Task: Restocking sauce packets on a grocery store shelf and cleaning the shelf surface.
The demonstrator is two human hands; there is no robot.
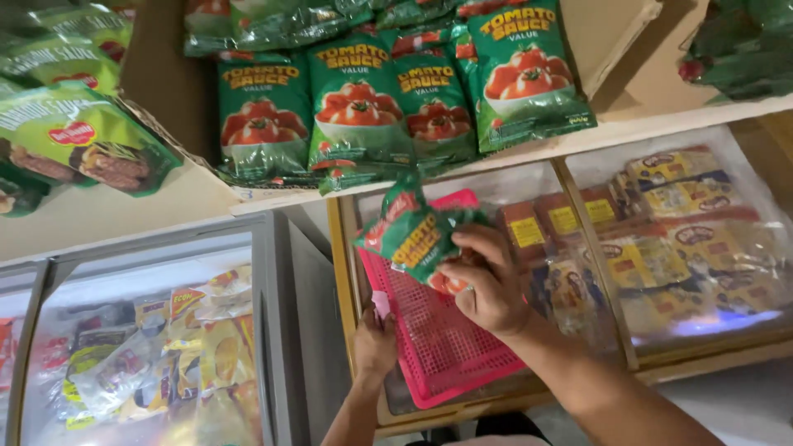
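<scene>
- Right hand (487, 285), centre of frame: clamped on a green sauce pouch (413, 235) above a pink basket (429, 330).
- Left hand (376, 343), lower centre: closed on the basket's near edge, pinching a small pink tag (381, 304).
- Upper centre: more pouches (355, 103) lined on a shelf (628, 128).
- Lower left: glass-topped freezer (149, 347) packed with bags.

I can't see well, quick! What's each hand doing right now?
Left hand: closed on the pink basket edge.
Right hand: fingers closed on a green tomato sauce pouch.
</scene>
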